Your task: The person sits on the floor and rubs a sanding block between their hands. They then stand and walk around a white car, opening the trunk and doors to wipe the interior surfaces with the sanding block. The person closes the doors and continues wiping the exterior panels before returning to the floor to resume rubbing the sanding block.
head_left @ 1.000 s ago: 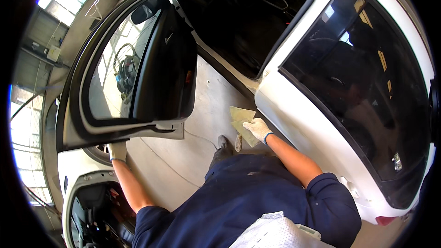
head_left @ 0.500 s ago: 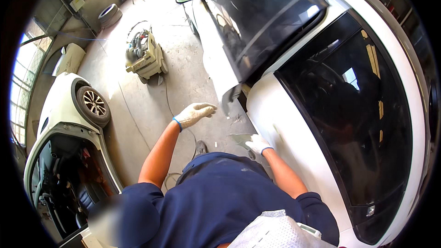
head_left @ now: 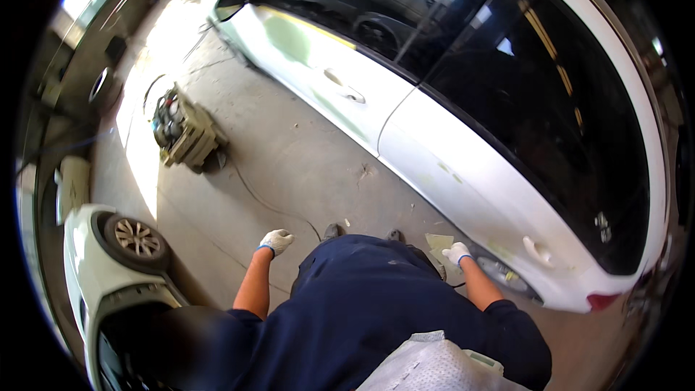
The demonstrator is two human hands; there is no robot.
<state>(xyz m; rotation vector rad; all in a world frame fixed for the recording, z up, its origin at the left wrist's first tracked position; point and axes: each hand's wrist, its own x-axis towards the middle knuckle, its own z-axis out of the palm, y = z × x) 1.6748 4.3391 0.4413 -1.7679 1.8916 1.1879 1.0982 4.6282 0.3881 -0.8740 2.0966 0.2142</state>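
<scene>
My left hand [head_left: 278, 241], in a white knit glove with a blue cuff, hangs at the lower middle with fingers curled and nothing visible in them. My right hand [head_left: 455, 254], gloved alike, is shut on a thin pale greenish flat sheet [head_left: 438, 244] beside the rear door of the white car [head_left: 449, 188]. The front door [head_left: 318, 94] sits flush with the body, with pale green patches and a yellow strip below its window. Smaller greenish marks [head_left: 447, 171] show on the rear door.
A wheeled cart [head_left: 188, 130] carrying hoses and equipment stands on the grey floor [head_left: 297, 159], trailing a line toward my feet [head_left: 333, 232]. A second light-coloured car [head_left: 90, 282] is at the lower left, its wheel [head_left: 137, 239] showing. A loose tyre [head_left: 101, 90] lies by the wall.
The front door has swung from wide open to closed. My left hand has left the door and come down by my body. The view has shifted, showing more of the car's side.
</scene>
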